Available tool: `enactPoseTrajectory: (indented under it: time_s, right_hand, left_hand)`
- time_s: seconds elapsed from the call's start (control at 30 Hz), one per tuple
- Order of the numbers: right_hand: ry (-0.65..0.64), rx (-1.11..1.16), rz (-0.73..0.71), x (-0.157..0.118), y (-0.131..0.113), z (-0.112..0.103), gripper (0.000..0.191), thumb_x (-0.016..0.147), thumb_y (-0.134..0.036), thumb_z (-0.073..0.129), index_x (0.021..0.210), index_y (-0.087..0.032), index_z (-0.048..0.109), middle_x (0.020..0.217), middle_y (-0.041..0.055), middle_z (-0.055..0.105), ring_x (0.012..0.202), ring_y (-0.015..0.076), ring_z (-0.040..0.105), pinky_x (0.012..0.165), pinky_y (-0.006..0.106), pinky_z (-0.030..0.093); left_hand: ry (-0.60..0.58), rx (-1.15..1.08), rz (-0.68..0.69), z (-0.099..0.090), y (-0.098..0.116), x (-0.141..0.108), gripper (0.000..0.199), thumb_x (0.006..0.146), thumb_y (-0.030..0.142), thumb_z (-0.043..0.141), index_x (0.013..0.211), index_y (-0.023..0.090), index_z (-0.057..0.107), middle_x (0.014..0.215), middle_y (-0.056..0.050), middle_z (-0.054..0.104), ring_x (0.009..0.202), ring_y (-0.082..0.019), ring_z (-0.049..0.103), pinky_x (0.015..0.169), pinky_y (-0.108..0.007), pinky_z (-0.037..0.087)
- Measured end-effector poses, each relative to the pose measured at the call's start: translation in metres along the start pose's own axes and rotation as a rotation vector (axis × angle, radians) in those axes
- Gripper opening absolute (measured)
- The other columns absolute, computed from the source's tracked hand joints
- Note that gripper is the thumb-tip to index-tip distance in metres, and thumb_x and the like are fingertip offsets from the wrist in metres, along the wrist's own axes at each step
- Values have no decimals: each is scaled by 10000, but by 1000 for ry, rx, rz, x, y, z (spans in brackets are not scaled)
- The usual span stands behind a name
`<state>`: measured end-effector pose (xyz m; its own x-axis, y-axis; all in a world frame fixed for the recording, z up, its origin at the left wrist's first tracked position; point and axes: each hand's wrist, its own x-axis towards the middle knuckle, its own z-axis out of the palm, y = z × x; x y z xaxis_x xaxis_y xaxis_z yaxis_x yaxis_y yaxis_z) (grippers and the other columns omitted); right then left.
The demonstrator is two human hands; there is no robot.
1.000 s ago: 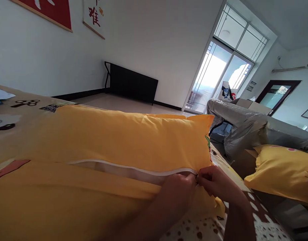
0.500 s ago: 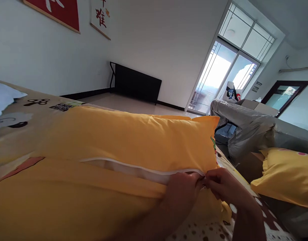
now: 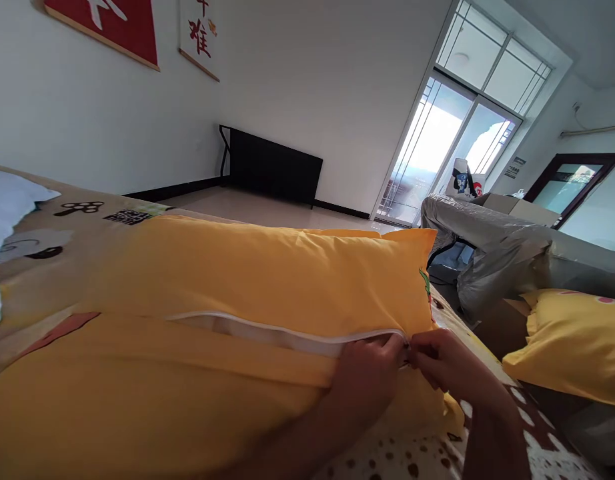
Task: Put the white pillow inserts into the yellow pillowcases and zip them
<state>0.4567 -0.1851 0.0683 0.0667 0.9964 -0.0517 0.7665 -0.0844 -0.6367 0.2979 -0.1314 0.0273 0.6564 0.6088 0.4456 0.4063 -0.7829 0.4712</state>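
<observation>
A plump yellow pillowcase (image 3: 267, 267) with a pillow inside lies in front of me. Along its side runs a zipper (image 3: 282, 331) with white edging, gaping so that the pale pillow (image 3: 227, 327) shows through. My left hand (image 3: 370, 370) is closed on the pillowcase edge by the right end of this opening, its fingertips partly hidden. Right beside it, my right hand (image 3: 442, 360) pinches the zipper end near the pillowcase's corner. Whatever small part sits between those fingertips is covered.
The patterned bed sheet (image 3: 387, 457) spreads underneath. A white pillow (image 3: 10, 220) lies at the far left. To the right are another yellow pillow (image 3: 577, 347) and a plastic-wrapped sofa (image 3: 517, 243). A black panel (image 3: 275, 163) leans near the back wall.
Both hands stay at the right end of the zipper. My left hand has shifted slightly, and the gap between the fingertips has widened a little. The view has moved slightly.
</observation>
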Motion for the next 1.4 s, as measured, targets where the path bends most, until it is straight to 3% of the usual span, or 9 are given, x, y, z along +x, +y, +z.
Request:
enactPoseTrajectory:
  time_s: [0.17,0.4,0.57,0.67,0.8,0.93,1.07,1.23,1.4]
  right_hand:
    - [-9,-2,21,0,-1,0,178,705,-214,440,529,-199,425,399,-75,401,388,64,374,404,182,273]
    - [80,-148,21,2,-9,3,165,675,-197,444,515,-199,402,420,-67,382,421,73,386,424,195,263]
    - [59,-122,12,0,-9,2,199,701,-217,457,512,-200,395,427,-65,376,419,76,392,424,199,274]
    - [77,-36,0,-3,-8,-3,174,754,-309,505,626,-192,523,470,-54,460,456,97,448,460,210,342]
    - [166,-42,-130,-7,-8,-7,257,727,-277,584,973,-208,613,659,-27,603,606,123,529,590,231,408]
    - [166,-187,-144,-2,-9,-1,173,729,-210,552,893,-223,605,661,-29,608,610,125,517,590,236,376]
    - [192,-310,-154,4,-9,6,77,736,-192,510,775,-220,569,637,-26,591,599,127,502,578,235,345]
    - [200,-369,-167,9,-4,2,74,746,-208,508,672,-206,508,600,-30,554,578,117,456,551,229,290]
    - [232,-381,-149,13,-3,0,38,709,-177,503,683,-205,505,575,-45,503,553,106,412,531,221,266]
  left_hand:
    - [-15,13,-23,-2,4,-2,171,901,196,393,923,204,562,898,-34,675,803,-191,623,614,-269,364]
    - [29,-87,-99,1,3,-1,197,902,239,355,847,190,538,844,-39,649,760,-184,597,634,-286,343]
    - [48,-104,-131,0,5,-1,186,879,225,362,800,181,525,810,-44,631,723,-170,568,612,-286,301]
    - [46,-177,-179,-2,7,-1,180,870,221,371,775,183,519,780,-38,618,703,-160,553,601,-281,290]
    - [38,-249,-206,-5,10,-1,183,861,206,373,765,186,528,727,-26,608,647,-149,535,575,-280,274]
    - [50,-274,-168,-7,8,-1,186,861,190,377,783,185,546,736,-26,615,661,-147,542,587,-272,299]
    - [29,-168,-96,-10,5,-2,187,868,182,380,811,179,559,768,-37,625,701,-160,571,611,-271,343]
    - [-91,236,-125,-23,12,-4,250,802,67,378,913,134,592,863,-112,628,766,-231,605,637,-315,406]
    - [-46,435,-126,-44,10,-6,246,785,40,370,843,134,590,819,-118,614,817,-263,590,748,-395,429]
